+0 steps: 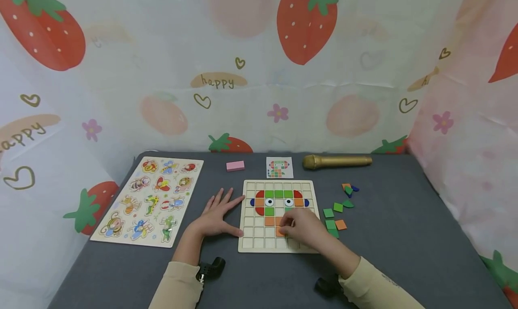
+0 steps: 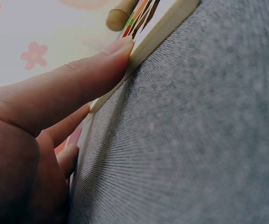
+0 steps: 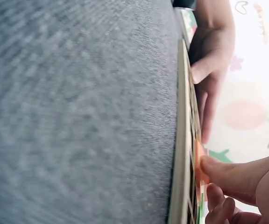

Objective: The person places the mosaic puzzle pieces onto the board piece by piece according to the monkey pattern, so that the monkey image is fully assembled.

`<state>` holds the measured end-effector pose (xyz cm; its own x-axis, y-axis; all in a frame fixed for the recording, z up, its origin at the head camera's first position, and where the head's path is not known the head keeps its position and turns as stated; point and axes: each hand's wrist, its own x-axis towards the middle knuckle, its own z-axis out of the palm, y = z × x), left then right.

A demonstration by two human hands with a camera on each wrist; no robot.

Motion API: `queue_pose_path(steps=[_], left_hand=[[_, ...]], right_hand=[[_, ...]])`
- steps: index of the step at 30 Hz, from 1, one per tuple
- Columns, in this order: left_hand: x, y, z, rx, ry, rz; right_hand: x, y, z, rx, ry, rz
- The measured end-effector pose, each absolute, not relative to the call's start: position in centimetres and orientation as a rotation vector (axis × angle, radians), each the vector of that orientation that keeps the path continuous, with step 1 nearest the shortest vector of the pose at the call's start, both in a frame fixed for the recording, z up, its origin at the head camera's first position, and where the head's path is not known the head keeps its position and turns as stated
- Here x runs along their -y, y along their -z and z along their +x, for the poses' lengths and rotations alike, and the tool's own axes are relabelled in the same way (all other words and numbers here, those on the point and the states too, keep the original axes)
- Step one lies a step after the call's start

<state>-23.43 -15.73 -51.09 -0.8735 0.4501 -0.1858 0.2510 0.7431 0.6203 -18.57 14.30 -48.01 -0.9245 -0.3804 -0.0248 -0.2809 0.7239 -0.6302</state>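
Note:
A pale wooden grid board (image 1: pixel 252 242) lies on the grey cloth, partly filled with coloured tiles that form a face with two eye pieces. My left hand (image 1: pixel 214 217) is spread flat at its left side, thumb and index fingertips touching the edge; the thumb (image 2: pixel 102 65) shows close up in the left wrist view. Over the lower middle of the grid, my right hand (image 1: pixel 303 227) pinches an orange square tile (image 1: pixel 279 231) at a cell. In the right wrist view the thumb presses on that orange tile, and the other fingers curl beside it.
Loose green tiles (image 1: pixel 328 213), an orange tile (image 1: pixel 341 224) and small blue pieces lie right of the board. Behind it are a picture card (image 1: pixel 279 167), a pink block (image 1: pixel 235 166) and a gold microphone-shaped stick (image 1: pixel 340 161). An insect puzzle board (image 1: pixel 149 205) lies at left.

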Motion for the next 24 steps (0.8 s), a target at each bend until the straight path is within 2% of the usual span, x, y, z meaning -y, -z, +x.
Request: queue_pose_path(steps=[9,24], left_hand=[[15.7,51.1,-23.4,-2.621,-0.866,0.527],[15.7,51.0,-23.4,-2.626,-0.871,0.543]], right_hand=[[-15.5,47.9,-18.4,-2.793,1.004,-0.481],[-22.2,46.9,-17.8,-2.818,1.056,-0.227]])
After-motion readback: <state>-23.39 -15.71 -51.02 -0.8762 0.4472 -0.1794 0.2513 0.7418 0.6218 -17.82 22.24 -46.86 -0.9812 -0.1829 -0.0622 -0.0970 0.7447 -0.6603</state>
